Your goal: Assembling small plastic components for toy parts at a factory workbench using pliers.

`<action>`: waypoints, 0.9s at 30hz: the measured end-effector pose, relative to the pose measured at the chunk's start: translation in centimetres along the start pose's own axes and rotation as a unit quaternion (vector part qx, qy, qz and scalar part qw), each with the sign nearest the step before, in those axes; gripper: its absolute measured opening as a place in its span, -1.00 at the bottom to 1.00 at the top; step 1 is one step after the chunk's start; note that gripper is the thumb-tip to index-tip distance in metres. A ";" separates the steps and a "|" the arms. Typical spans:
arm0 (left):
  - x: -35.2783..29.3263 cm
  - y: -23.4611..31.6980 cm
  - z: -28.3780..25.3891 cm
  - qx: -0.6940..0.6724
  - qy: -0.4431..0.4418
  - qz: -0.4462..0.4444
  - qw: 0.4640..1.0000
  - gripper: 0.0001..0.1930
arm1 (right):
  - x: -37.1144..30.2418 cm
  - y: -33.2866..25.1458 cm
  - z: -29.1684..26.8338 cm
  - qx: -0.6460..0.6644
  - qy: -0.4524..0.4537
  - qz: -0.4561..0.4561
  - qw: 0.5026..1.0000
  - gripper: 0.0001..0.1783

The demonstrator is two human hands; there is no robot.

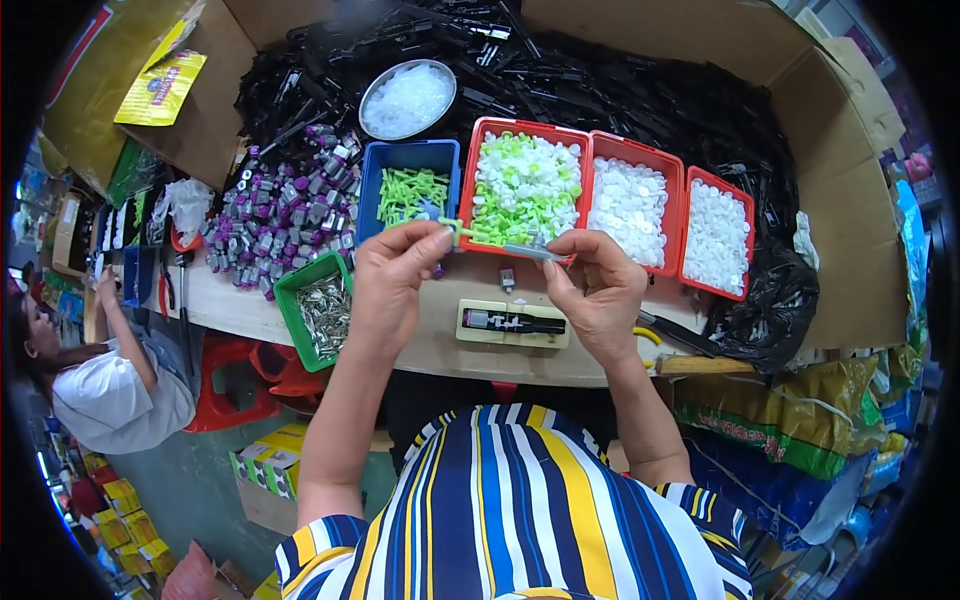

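Black plastic parts [640, 90] form a wide heap across the far side of the worktable [420, 335], fronted by purple-and-grey pieces [290, 205] at left and three red bins [588, 185] of small pieces at right. Nearer the body, the left hand [395, 275] and right hand [605, 285] are each narrowed to a pinch, beyond a cream fixture [520, 341] bearing a dark part [535, 325]. Smallest, at the near edge of the leftmost red bin, are a thin green piece [461, 229] in the left fingertips and a flat grey piece [527, 251] in the right.
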State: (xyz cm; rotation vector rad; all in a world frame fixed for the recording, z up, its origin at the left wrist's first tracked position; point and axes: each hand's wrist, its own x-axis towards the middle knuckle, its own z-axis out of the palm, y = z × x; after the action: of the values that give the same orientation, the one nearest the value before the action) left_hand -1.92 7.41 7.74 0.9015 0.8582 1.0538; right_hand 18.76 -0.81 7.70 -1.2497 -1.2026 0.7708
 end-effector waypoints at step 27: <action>-2.3 -2.0 2.8 -0.047 -0.047 -0.103 0.992 -0.89 | -1.2 0.4 -1.4 -0.055 -0.042 -0.152 0.986 -0.73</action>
State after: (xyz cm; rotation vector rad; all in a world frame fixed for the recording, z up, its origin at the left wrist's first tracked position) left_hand 0.65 4.21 7.28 0.7596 0.7976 0.8599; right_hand 19.85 -2.30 7.19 -1.0959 -1.4806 0.5428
